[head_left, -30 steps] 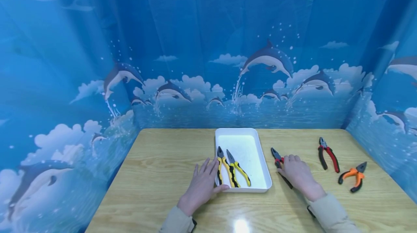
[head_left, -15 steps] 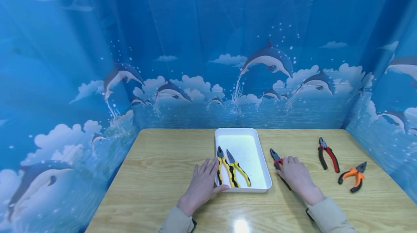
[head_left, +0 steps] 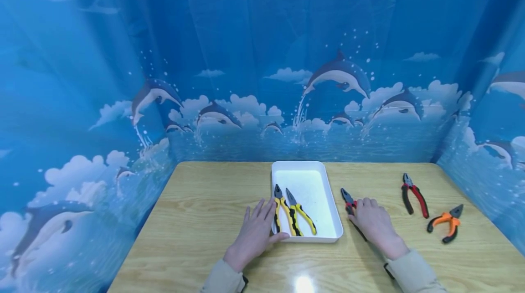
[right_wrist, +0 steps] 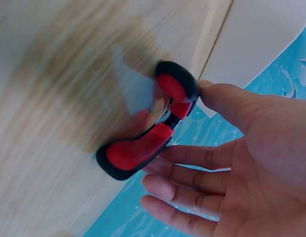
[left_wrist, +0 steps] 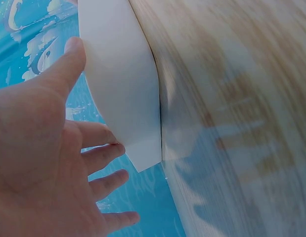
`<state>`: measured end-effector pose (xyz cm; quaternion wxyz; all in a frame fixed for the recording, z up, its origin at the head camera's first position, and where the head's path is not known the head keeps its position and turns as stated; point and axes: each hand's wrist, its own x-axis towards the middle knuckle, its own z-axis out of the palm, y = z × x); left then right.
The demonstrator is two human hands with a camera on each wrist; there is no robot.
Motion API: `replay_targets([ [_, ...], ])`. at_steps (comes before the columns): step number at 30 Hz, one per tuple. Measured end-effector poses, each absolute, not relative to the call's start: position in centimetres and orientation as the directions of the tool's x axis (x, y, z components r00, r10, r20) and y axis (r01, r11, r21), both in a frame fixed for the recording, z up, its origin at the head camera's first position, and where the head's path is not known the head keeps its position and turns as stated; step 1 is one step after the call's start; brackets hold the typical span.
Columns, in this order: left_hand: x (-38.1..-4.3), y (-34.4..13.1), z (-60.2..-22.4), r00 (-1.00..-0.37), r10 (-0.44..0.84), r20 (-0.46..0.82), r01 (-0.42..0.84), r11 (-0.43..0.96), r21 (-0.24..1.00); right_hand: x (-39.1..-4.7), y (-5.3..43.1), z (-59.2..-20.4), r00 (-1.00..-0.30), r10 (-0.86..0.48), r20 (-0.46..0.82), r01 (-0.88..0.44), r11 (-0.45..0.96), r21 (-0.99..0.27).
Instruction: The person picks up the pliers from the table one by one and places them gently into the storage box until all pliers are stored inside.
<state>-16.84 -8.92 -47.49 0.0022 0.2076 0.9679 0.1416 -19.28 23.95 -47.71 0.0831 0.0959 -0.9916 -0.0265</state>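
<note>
Beside the white tray (head_left: 305, 179) is my left hand (head_left: 253, 237), its fingers extended along the left wall and its thumb at the near rim. Seen in the left wrist view, the thumb and index fingertip touch the tray wall (left_wrist: 120, 79). My right hand (head_left: 376, 225) pinches pliers with red-and-black handles (right_wrist: 135, 150) between thumb and fingers, just right of the tray. Their dark nose (head_left: 346, 193) points away from me; the hand partly covers the handles. Two yellow-and-black pliers lie in the tray, one at the left wall (head_left: 278, 192), the other (head_left: 293, 203) beside it.
On the right of the wooden table (head_left: 213, 192) lie other red-and-black pliers (head_left: 407, 182) and orange-and-black pliers (head_left: 454, 221). A blue dolphin-print curtain (head_left: 254, 56) stands behind the table and along its sides.
My right hand and the red-and-black pliers have shifted slightly left and toward me since the first frame. My left hand, the tray and the other pliers have kept their places.
</note>
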Motion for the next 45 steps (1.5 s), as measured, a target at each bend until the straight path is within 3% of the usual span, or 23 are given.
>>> replay_targets([
  [17, -16.8, -8.8, -47.4, -0.917, 0.396, 0.05, 0.394, 0.877, 0.275, -19.0, 23.7, -47.5, -0.983, -0.14, 0.119, -0.129, 0.987, 0.097],
  [45, -16.8, -8.8, -47.5, -0.916, 0.397, 0.05, 0.395, 0.877, 0.274, -20.0, 23.1, -47.1, -0.988, -0.063, 0.143, -0.067, 0.997, -0.022],
])
